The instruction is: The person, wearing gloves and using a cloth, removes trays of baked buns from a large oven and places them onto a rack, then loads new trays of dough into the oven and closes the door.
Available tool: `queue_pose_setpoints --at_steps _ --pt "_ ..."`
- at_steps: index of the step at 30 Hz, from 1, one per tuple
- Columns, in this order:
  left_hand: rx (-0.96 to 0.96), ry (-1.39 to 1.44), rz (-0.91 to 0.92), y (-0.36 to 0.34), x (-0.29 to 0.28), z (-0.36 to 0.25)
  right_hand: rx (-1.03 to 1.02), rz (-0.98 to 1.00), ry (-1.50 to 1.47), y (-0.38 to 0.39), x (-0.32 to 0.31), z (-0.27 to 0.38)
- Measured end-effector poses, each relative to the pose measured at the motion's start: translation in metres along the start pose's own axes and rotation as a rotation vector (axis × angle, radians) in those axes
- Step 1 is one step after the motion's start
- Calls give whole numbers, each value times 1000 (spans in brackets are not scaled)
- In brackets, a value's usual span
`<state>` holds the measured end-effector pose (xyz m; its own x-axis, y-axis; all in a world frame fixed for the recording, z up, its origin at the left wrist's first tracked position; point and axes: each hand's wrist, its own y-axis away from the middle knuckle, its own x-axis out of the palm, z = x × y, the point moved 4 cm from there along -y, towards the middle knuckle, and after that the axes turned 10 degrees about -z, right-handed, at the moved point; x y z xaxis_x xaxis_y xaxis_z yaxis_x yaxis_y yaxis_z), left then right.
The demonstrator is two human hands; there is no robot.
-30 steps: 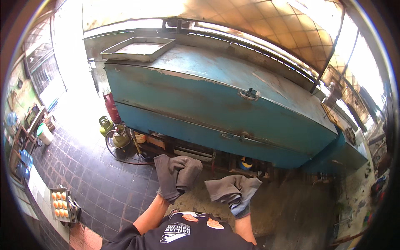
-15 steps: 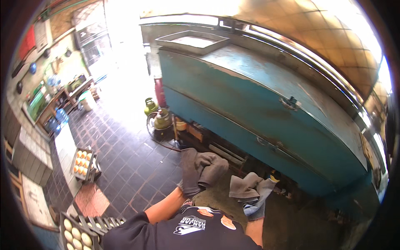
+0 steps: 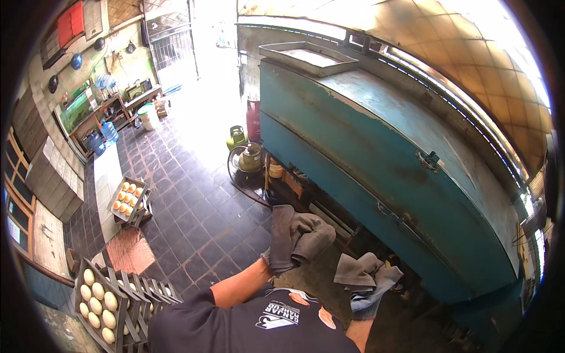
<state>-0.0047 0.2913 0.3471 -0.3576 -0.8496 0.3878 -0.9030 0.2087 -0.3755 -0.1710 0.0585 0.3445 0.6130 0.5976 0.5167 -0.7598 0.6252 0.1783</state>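
My left hand, in a grey glove, carries a bunched grey-brown cloth that hides most of its fingers. My right hand, in a blue-grey glove, holds a second folded grey cloth, also covering the fingers. Both are raised in front of my dark T-shirt. Beyond them, at the right, is a long teal metal cabinet with latches and a shut front; a shallow metal tray sits on its top.
Gas cylinders with a hose stand at the cabinet's left end. Golden buns fill a tray on the left. Stacked trays of pale rounds are at lower left. Farther back are buckets, water jugs and a bright doorway.
My view has swung left, so the cabinet appears farther right and the stacked trays have come into sight. Both cloth-covered hands remain raised, shifted rightward in the picture.
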Motion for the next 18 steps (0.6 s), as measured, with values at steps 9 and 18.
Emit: queue_pose_setpoints --at_steps 9,18 --pt "-246 115 -10 5 20 30 -133 -143 43 9 -31 37" --pt "-91 111 108 11 59 25 -180 -236 46 38 -77 18"
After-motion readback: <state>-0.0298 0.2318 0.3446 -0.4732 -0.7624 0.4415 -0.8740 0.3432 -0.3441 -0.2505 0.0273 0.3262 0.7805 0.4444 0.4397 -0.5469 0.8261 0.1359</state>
